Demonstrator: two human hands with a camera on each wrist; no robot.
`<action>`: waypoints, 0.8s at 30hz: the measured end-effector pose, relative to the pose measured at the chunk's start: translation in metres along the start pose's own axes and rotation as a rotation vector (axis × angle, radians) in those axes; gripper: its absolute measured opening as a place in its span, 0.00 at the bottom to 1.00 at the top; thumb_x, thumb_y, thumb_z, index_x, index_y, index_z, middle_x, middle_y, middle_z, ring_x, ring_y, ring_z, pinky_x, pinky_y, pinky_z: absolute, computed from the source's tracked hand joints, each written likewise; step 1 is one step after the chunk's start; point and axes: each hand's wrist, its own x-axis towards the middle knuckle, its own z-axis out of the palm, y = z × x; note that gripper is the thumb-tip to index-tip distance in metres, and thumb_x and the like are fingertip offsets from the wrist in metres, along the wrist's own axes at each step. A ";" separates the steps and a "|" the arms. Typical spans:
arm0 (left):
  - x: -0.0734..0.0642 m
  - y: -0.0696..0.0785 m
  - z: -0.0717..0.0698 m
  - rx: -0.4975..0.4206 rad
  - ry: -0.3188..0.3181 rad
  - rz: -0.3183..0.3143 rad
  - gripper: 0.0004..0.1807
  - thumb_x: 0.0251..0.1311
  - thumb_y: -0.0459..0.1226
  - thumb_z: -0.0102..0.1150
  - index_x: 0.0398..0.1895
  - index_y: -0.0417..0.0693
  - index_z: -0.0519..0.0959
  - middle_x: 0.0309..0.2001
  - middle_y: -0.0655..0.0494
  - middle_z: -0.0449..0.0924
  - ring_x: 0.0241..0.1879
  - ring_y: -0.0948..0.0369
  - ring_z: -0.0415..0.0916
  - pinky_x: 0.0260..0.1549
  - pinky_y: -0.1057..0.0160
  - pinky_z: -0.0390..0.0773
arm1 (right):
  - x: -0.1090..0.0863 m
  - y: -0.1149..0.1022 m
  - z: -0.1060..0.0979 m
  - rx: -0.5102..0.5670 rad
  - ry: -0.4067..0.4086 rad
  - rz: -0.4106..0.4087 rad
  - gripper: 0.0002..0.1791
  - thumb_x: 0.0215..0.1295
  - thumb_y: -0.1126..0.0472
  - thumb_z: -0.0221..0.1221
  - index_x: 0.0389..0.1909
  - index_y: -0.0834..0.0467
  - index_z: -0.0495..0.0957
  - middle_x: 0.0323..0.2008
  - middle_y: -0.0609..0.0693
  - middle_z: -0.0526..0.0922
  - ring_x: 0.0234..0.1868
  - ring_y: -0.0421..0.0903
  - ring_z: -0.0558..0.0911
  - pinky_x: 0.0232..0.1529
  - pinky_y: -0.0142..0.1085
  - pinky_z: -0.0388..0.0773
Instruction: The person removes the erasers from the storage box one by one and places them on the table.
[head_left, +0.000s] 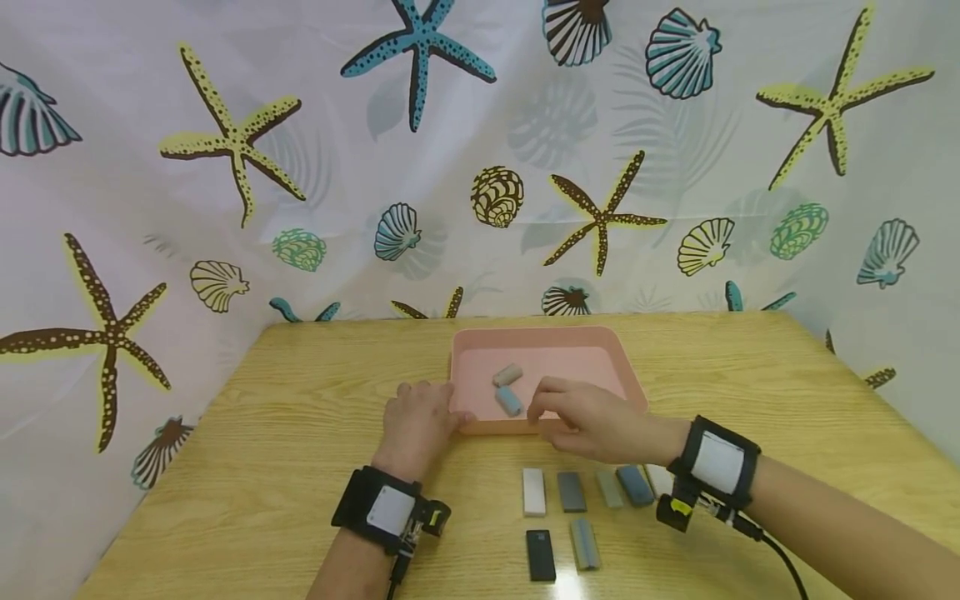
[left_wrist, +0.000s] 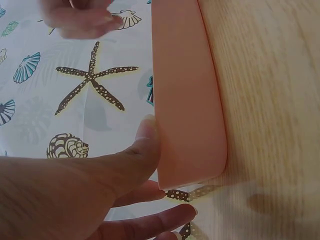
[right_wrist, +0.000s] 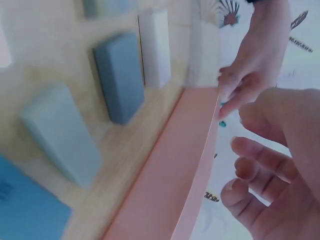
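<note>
A shallow pink tray (head_left: 543, 336) sits on the wooden table, with a beige block (head_left: 507, 375) and a light blue block (head_left: 509, 401) lying inside. My left hand (head_left: 420, 421) holds its near left corner. In the left wrist view the thumb (left_wrist: 146, 145) is against the rim and the fingers reach past the corner. Over the tray's near right part hovers my right hand (head_left: 581, 417), fingers loosely bent. Its thumb and fingertips stand apart with nothing between them in the right wrist view.
In front of the tray lie a white block (head_left: 534, 492), a dark grey block (head_left: 572, 492), a pale green block (head_left: 610, 488), a blue block (head_left: 635, 485) and another white block (head_left: 660, 480). Closer to me are a black block (head_left: 540, 555) and a grey-green block (head_left: 584, 544). A patterned cloth (head_left: 450, 167) hangs behind.
</note>
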 end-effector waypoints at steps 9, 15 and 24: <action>-0.001 -0.002 0.001 0.005 0.027 0.011 0.23 0.47 0.54 0.65 0.38 0.47 0.80 0.28 0.50 0.79 0.27 0.54 0.68 0.23 0.55 0.72 | 0.033 0.024 0.011 -0.050 -0.045 0.118 0.08 0.59 0.64 0.58 0.39 0.54 0.73 0.45 0.45 0.73 0.36 0.42 0.73 0.34 0.32 0.71; -0.002 -0.003 0.000 0.015 0.029 0.000 0.22 0.46 0.54 0.65 0.37 0.48 0.80 0.28 0.50 0.79 0.27 0.54 0.68 0.23 0.55 0.72 | 0.050 0.034 0.019 -0.006 -0.103 0.159 0.12 0.57 0.64 0.61 0.43 0.57 0.74 0.46 0.49 0.76 0.47 0.42 0.74 0.45 0.36 0.72; -0.001 -0.004 -0.001 -0.007 0.016 0.004 0.23 0.47 0.54 0.65 0.38 0.47 0.80 0.28 0.50 0.79 0.27 0.54 0.68 0.22 0.56 0.70 | 0.054 0.052 0.031 -0.020 -0.144 0.144 0.12 0.54 0.66 0.63 0.40 0.55 0.76 0.50 0.51 0.77 0.52 0.41 0.72 0.50 0.39 0.71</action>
